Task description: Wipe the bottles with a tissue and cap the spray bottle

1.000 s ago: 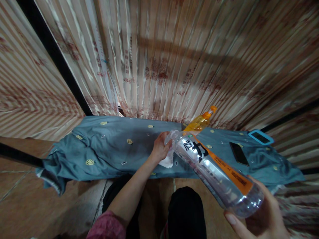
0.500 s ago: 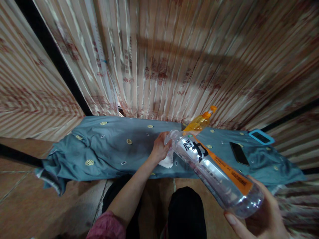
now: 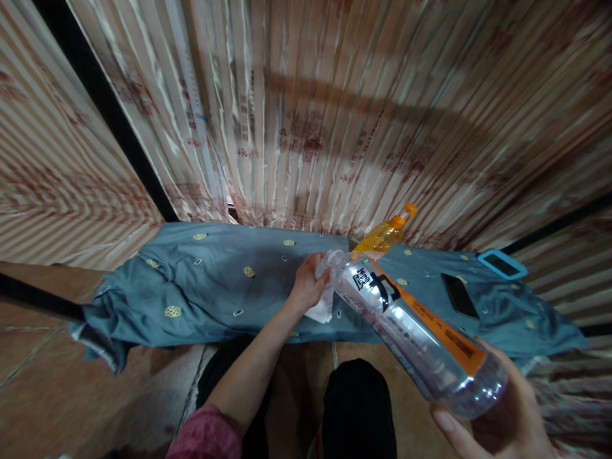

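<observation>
My right hand (image 3: 497, 417) grips the base of a clear plastic bottle (image 3: 415, 331) with an orange and white label, tipped so its open neck points down and left. My left hand (image 3: 308, 284) is closed on a white tissue (image 3: 321, 309) held right at the bottle's mouth, above a blue-grey patterned cloth (image 3: 215, 280) spread over a low surface. Just behind the bottle's neck stands an orange spray bottle (image 3: 385, 234).
A black phone (image 3: 459, 295) and a second device in a light blue case (image 3: 502, 263) lie on the right part of the cloth. Striped pinkish curtains (image 3: 310, 115) hang close behind. My dark trouser legs (image 3: 356, 408) and brown floor tiles (image 3: 71, 395) are below.
</observation>
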The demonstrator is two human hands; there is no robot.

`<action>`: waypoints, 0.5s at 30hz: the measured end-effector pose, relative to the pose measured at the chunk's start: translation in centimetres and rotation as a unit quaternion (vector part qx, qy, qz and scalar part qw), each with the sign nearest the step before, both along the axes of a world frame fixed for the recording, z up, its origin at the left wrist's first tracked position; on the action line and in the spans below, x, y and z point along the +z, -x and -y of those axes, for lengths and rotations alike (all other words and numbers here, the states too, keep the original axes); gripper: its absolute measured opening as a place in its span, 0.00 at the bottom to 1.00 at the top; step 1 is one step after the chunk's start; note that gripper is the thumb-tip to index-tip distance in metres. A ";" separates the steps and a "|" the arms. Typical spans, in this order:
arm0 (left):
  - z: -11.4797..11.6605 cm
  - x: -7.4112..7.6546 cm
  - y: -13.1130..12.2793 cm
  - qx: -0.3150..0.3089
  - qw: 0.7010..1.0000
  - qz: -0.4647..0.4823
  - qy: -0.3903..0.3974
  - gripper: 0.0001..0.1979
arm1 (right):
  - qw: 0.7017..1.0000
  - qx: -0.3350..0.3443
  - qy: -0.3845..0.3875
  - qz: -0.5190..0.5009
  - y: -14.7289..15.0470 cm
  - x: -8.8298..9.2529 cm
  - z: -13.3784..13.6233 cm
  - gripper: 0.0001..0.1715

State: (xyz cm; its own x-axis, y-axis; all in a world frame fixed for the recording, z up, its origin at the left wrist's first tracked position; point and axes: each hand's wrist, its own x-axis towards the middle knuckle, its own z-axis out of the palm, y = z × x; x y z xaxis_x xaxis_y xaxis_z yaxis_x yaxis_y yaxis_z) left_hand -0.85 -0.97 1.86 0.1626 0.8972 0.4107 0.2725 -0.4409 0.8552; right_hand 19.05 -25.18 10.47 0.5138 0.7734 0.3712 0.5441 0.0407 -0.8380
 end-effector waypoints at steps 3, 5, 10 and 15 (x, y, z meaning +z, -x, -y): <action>0.0 0.0 -0.1 0.007 1.000 -0.004 0.007 0.21 | 0.999 -0.032 0.008 -0.030 1.9 1.0 -0.2 0.56; 0.0 0.1 -0.1 0.009 1.000 -0.005 0.007 0.20 | 0.999 -0.036 0.006 -0.039 2.7 1.5 -0.4 0.57; 0.0 0.0 0.0 0.006 1.000 -0.004 0.002 0.21 | 0.998 -0.040 0.004 -0.046 2.8 1.6 -0.5 0.58; 0.0 0.1 0.0 0.006 1.000 -0.005 0.002 0.20 | 0.999 -0.034 0.004 -0.032 2.6 1.4 -0.4 0.57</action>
State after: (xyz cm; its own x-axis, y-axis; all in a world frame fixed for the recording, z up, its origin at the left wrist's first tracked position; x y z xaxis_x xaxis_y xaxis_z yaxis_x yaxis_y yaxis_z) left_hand -0.87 -0.98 1.93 0.1558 0.9003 0.4065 0.2855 -0.4350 0.8540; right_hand 16.48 -24.82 11.82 0.5873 0.7389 0.3304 0.4911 -0.0009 -0.8711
